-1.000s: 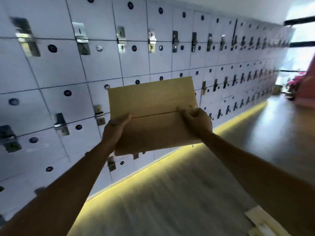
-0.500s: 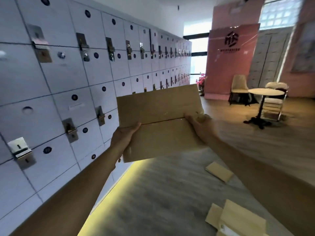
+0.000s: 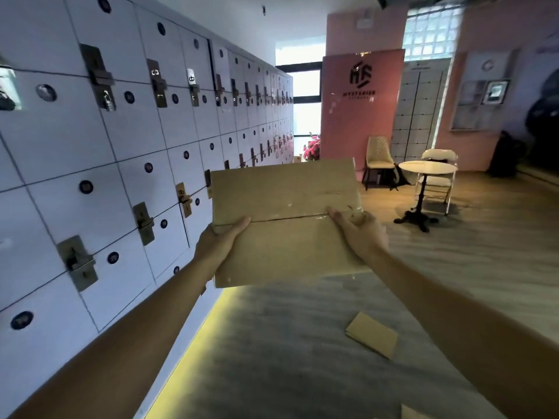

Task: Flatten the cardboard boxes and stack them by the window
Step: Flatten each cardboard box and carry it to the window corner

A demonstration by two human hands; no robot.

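A brown cardboard box (image 3: pixel 287 213) is held up in front of me at chest height, its flap seam running across the middle. My left hand (image 3: pixel 219 241) grips its left edge with the thumb on top. My right hand (image 3: pixel 360 234) grips its right edge near the seam. A small flattened cardboard piece (image 3: pixel 372 334) lies on the floor below and to the right. The corner of another cardboard piece (image 3: pixel 416 414) shows at the bottom edge. A bright window (image 3: pixel 305 95) stands at the far end of the corridor.
A wall of white lockers (image 3: pixel 121 176) runs along the left, with a yellow light strip at its base. A pink partition (image 3: pixel 360 107) stands ahead. A round table (image 3: pixel 426 169) and two chairs (image 3: pixel 378 158) sit at the right. The floor is wood.
The view has swung right, from facing the lockers to looking down the corridor. Both hands keep the same hold on the box. More of the room and floor cardboard has come into sight.
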